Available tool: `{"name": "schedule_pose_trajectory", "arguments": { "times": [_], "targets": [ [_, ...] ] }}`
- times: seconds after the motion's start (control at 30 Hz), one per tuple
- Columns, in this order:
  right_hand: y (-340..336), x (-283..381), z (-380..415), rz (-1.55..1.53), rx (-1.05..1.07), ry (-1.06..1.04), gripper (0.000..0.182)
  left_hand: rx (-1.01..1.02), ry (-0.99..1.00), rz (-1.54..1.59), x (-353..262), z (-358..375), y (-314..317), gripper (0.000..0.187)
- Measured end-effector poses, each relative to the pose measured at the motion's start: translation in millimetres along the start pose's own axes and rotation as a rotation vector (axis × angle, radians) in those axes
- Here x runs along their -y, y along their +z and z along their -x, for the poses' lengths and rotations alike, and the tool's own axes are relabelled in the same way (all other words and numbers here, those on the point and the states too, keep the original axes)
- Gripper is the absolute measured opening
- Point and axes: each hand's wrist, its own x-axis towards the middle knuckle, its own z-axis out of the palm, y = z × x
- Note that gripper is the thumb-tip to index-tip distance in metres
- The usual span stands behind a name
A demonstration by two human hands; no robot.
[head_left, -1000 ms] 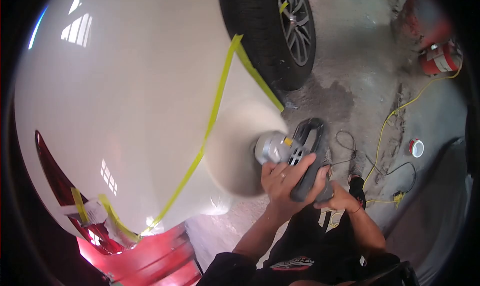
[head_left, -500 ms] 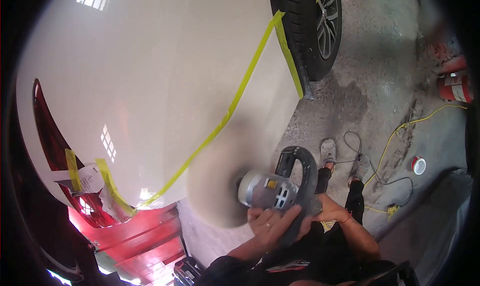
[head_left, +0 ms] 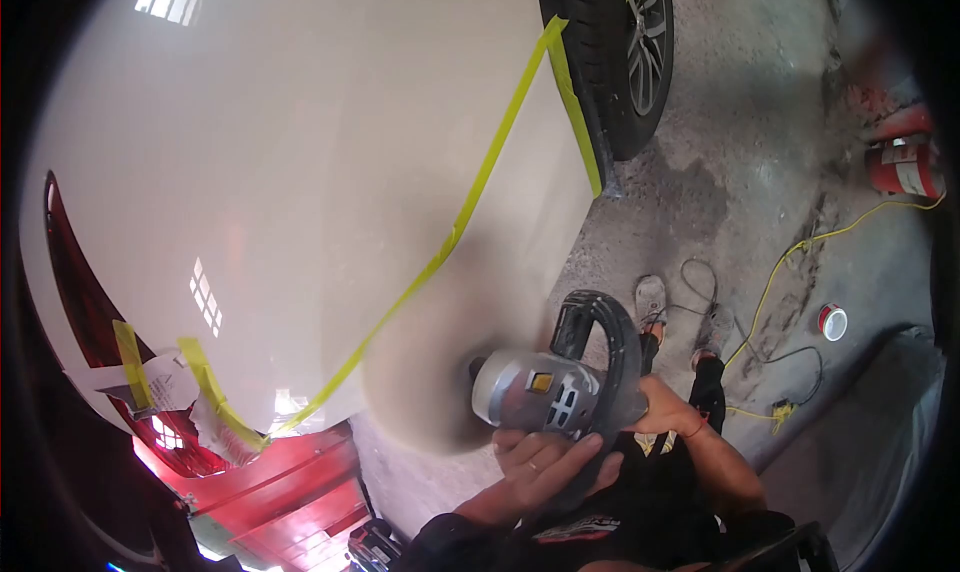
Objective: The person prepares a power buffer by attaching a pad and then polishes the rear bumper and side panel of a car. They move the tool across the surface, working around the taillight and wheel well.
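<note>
A polisher (head_left: 545, 390) with a grey-and-silver body and a black loop-shaped handle is held in both hands. My left hand (head_left: 545, 462), a ring on one finger, is wrapped around the body's lower side. My right hand (head_left: 665, 409) is closed at the rear end, its fingers partly hidden behind the tool. The round pad (head_left: 425, 372) is smeared by motion and lies against the pale car panel (head_left: 250, 122). Yellow-green masking tape (head_left: 455, 232) runs diagonally across the panel, beside the pad.
A wheel (head_left: 645, 62) stands at the top. Paper (head_left: 165, 384) is taped over part of the red taillight (head_left: 75, 282). On the floor lie a tape roll (head_left: 832, 322), a yellow cord (head_left: 785, 262) and a dark cable (head_left: 815, 377). A red container (head_left: 905, 165) is far right.
The view has shifted slightly, so the car and floor items sit a little further left. Both hands keep their hold on the polisher, and its pad stays blurred.
</note>
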Motion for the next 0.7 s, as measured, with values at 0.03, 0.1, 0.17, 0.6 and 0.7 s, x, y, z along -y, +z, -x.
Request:
{"name": "schedule_pose_trajectory", "arguments": {
  "times": [0.03, 0.1, 0.17, 0.6, 0.7],
  "targets": [
    [-0.4, 1.2, -0.1, -0.01, -0.005, 0.058, 0.052, 0.003, 0.0, 0.0, 2.4, -3.5, 3.1, 0.049],
    [1.3, -1.4, -0.6, -0.049, -0.066, 0.041, 0.052, -0.018, 0.02, 0.026, 5.6, -10.4, 11.9, 0.047],
    [3.9, -8.6, 0.2, -0.087, -0.132, 0.026, 0.051, -0.04, 0.025, 0.026, 10.5, -15.0, 22.6, 0.042],
    [1.7, -34.2, 20.8, -0.304, -0.025, 0.17, 0.05, -0.024, -0.033, -0.012, 6.4, -9.8, 44.8, 0.043],
    [-10.3, -29.2, 30.5, -0.123, 0.097, 0.254, 0.051, -0.033, -0.095, -0.02, -3.4, 10.2, 38.0, 0.043]
  ]
}}
